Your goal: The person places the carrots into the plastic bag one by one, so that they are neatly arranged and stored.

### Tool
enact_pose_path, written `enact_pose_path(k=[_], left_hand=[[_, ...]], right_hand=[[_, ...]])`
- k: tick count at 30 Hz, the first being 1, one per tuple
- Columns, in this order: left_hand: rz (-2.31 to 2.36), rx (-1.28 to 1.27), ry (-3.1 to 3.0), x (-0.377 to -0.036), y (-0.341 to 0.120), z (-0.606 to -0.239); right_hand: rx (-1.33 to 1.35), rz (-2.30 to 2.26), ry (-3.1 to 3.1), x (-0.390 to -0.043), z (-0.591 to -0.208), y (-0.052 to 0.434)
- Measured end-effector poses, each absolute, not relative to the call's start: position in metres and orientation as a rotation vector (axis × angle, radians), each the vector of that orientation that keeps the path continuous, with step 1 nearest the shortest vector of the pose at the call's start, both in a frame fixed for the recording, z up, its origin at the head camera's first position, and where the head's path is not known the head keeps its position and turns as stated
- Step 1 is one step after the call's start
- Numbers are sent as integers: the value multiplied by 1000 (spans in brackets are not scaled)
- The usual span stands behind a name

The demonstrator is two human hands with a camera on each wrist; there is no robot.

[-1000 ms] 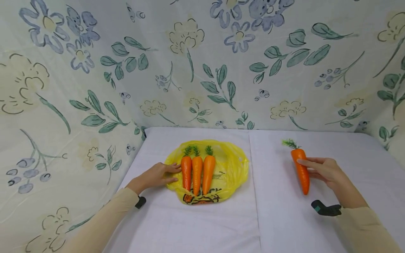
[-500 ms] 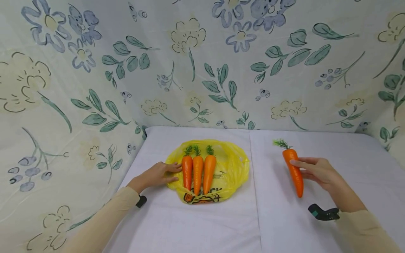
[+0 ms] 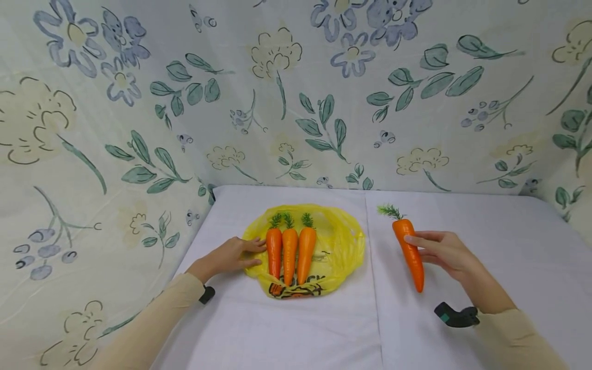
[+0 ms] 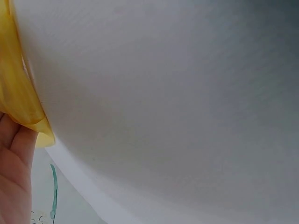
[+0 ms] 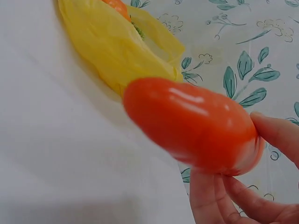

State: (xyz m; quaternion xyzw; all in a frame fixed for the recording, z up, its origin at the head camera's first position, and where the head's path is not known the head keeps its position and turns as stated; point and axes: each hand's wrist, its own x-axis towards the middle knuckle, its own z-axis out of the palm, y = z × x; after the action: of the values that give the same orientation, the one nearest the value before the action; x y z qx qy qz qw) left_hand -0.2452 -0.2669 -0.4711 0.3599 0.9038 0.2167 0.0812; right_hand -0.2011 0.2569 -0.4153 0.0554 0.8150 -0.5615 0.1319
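Note:
My right hand (image 3: pixel 446 252) pinches an orange carrot (image 3: pixel 409 252) with a green leafy top, held upright with a tilt, right of the yellow plastic bag (image 3: pixel 339 246). Up close in the right wrist view, the carrot's blunt body (image 5: pixel 191 121) sits between thumb and fingers. At the bag's left rim, my left hand (image 3: pixel 231 254) holds the yellow film, its fingertips close to the leftmost carrot (image 3: pixel 274 252). Beside that one lie a middle carrot (image 3: pixel 289 254) and a right carrot (image 3: pixel 306 252), side by side in the opened bag. The left wrist view shows the fingertips partly hidden by yellow film (image 4: pixel 21 84).
A white cloth (image 3: pixel 324 329) covers the table, with a seam running front to back right of the bag. Behind and to the left hangs a floral-print curtain (image 3: pixel 277 133). A black wrist strap piece (image 3: pixel 458 315) sticks out from the right wrist.
My right hand has carried its carrot leftward, closer to the bag. The left hand, the bag and the carrots in it stay in place.

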Motion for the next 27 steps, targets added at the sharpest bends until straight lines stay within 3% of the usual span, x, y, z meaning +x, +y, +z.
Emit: enact_pose_path(k=[27], left_hand=[[664, 1098, 2698, -247, -267, -472]], right_hand=[[144, -1744, 2220, -195, -406, 181]])
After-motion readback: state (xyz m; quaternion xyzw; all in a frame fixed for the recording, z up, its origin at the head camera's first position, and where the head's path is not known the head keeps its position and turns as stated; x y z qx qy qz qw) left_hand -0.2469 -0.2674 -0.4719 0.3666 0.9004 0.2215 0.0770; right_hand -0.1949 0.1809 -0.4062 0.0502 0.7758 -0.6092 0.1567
